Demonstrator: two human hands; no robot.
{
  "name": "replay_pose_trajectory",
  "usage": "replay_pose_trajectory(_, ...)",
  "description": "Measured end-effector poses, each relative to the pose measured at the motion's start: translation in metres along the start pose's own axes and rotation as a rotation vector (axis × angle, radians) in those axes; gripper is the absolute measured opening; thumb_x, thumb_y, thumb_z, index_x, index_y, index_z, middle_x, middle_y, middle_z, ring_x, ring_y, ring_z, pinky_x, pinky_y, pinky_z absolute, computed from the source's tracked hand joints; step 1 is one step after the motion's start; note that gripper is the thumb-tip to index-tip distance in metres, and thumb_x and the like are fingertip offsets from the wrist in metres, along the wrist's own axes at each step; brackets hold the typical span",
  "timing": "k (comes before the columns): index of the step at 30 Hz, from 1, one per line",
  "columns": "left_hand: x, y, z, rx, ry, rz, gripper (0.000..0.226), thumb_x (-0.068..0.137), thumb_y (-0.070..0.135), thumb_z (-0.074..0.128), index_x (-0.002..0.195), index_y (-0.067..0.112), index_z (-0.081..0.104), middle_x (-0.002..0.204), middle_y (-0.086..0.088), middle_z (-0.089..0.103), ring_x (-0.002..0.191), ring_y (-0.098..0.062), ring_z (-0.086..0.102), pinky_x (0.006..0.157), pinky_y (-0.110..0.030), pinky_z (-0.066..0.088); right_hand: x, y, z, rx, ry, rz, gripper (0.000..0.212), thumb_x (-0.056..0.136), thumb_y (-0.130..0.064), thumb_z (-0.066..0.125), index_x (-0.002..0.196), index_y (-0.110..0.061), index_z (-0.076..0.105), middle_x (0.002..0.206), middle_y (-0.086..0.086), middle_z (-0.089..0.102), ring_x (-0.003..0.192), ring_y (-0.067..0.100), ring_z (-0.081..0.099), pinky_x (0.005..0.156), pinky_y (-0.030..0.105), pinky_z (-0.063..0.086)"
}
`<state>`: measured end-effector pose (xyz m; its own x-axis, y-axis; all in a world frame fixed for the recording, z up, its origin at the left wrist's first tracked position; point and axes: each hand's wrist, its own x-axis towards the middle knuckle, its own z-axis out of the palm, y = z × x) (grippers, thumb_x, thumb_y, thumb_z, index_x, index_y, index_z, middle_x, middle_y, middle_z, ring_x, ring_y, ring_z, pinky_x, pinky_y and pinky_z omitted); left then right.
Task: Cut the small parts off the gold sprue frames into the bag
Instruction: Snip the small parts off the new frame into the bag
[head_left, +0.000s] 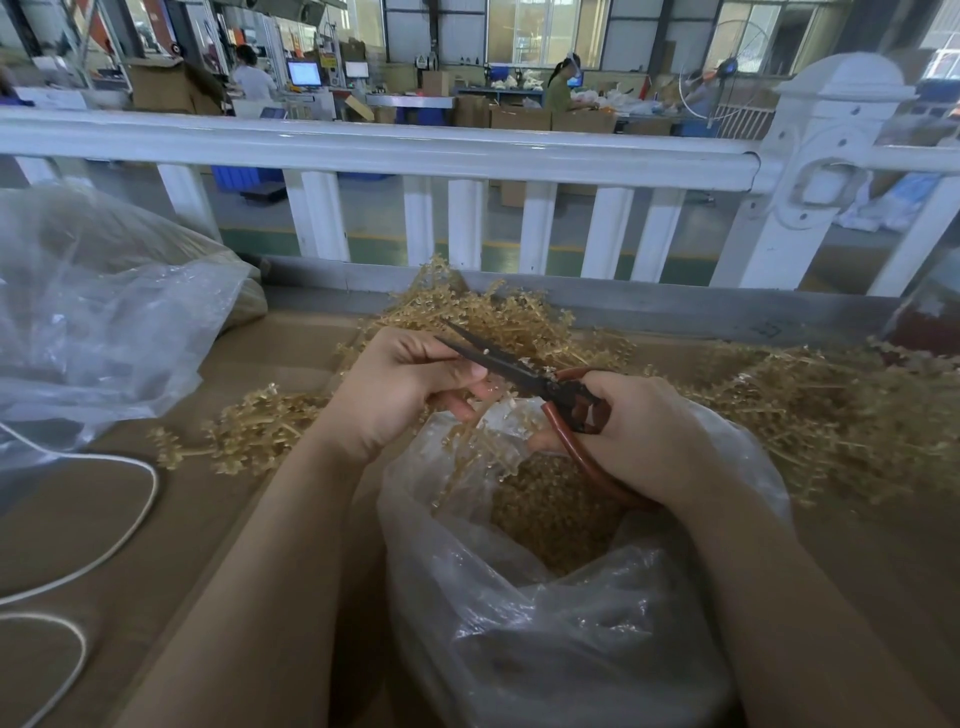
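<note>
Clear plastic bag (545, 613), lower centre, mouth open, cut gold parts heaped inside. Heaps of gold plastic sprue frames (810, 410) across mid-frame on the brown cardboard-covered bench (218, 519); likely light, springy, brittle at the gates, prone to tangle. Left hand (395, 395) curls round one frame's stem over the bag: best hold, near the cut. Right hand (644, 431) grips red-handled black scissors (524, 374), blades slightly parted. Crumpled clear bag (104, 332) at left and white cord (130, 530) lie clear of the work.

gold sprue frames (810, 410), red-handled black scissors (524, 371), clear bag (545, 623), white railing (374, 148)
</note>
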<state>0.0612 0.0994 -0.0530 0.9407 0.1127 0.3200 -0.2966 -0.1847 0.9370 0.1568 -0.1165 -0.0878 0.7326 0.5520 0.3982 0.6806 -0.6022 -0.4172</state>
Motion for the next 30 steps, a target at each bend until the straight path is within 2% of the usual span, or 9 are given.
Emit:
replay_pose_trajectory(3, 0.0, 0.001, 0.0, 0.024, 0.008, -0.004, 0.023, 0.088, -0.012, 0.06, 0.101, 0.001, 0.073, 0.075, -0.001, 0.075, 0.065, -0.015, 0.069, 0.054, -0.02, 0.053, 0.0, -0.001, -0.001, -0.027, 0.007, -0.001, 0.077, 0.051, -0.107, 0.037, 0.07, -0.035, 0.056, 0.059, -0.019, 0.058, 0.069, -0.012, 0.056, 0.049, 0.013, 0.033)
replay_pose_trajectory(8, 0.0, 0.001, -0.001, 0.012, 0.023, -0.022, 0.018, 0.087, -0.01, 0.062, 0.095, 0.0, 0.075, 0.075, -0.011, 0.074, 0.063, -0.022, 0.067, 0.055, -0.022, 0.054, 0.0, -0.003, 0.0, 0.016, -0.036, 0.007, 0.083, 0.049, -0.108, 0.035, 0.071, -0.031, 0.058, 0.061, -0.017, 0.059, 0.082, -0.018, 0.053, 0.05, 0.013, 0.035)
replay_pose_trajectory(14, -0.001, 0.003, 0.0, -0.032, -0.007, -0.011, 0.022, 0.087, -0.011, 0.06, 0.088, 0.005, 0.075, 0.071, -0.005, 0.073, 0.058, -0.013, 0.066, 0.051, -0.02, 0.052, -0.002, -0.006, -0.003, 0.08, -0.059, 0.017, 0.079, 0.05, -0.104, 0.042, 0.068, -0.029, 0.058, 0.06, -0.013, 0.059, 0.071, -0.008, 0.057, 0.049, 0.012, 0.034)
replay_pose_trajectory(18, -0.001, 0.002, -0.001, -0.026, -0.006, -0.018, 0.022, 0.087, -0.009, 0.06, 0.083, 0.006, 0.075, 0.071, -0.007, 0.073, 0.057, -0.015, 0.065, 0.052, -0.02, 0.052, -0.003, -0.009, -0.005, 0.07, -0.055, 0.012, 0.079, 0.05, -0.103, 0.043, 0.066, -0.027, 0.056, 0.06, -0.012, 0.059, 0.07, -0.008, 0.057, 0.047, 0.013, 0.033)
replay_pose_trajectory(22, -0.001, 0.002, -0.001, -0.014, -0.003, -0.013, 0.023, 0.087, -0.01, 0.06, 0.081, 0.006, 0.075, 0.07, -0.004, 0.073, 0.054, -0.012, 0.065, 0.05, -0.017, 0.049, -0.003, -0.013, -0.007, 0.074, -0.056, 0.012, 0.08, 0.049, -0.105, 0.04, 0.067, -0.028, 0.055, 0.08, -0.038, 0.058, 0.072, -0.012, 0.056, 0.048, 0.01, 0.038)
replay_pose_trajectory(27, -0.003, 0.004, 0.001, -0.036, 0.002, -0.007, 0.026, 0.087, -0.014, 0.057, 0.082, 0.006, 0.073, 0.068, -0.001, 0.074, 0.052, -0.008, 0.065, 0.047, -0.013, 0.046, -0.002, -0.012, -0.006, 0.085, -0.05, 0.02, 0.081, 0.05, -0.105, 0.041, 0.063, -0.027, 0.054, 0.08, -0.039, 0.057, 0.072, -0.013, 0.056, 0.057, 0.005, 0.04)
replay_pose_trajectory(30, -0.002, 0.003, 0.0, -0.054, 0.034, -0.031, 0.022, 0.087, -0.011, 0.059, 0.08, 0.004, 0.073, 0.069, -0.007, 0.073, 0.049, -0.011, 0.062, 0.047, -0.015, 0.045, -0.002, -0.013, -0.008, 0.119, -0.061, 0.055, 0.083, 0.044, -0.107, 0.041, 0.064, -0.028, 0.056, 0.077, -0.037, 0.059, 0.07, -0.012, 0.057, 0.046, 0.013, 0.037)
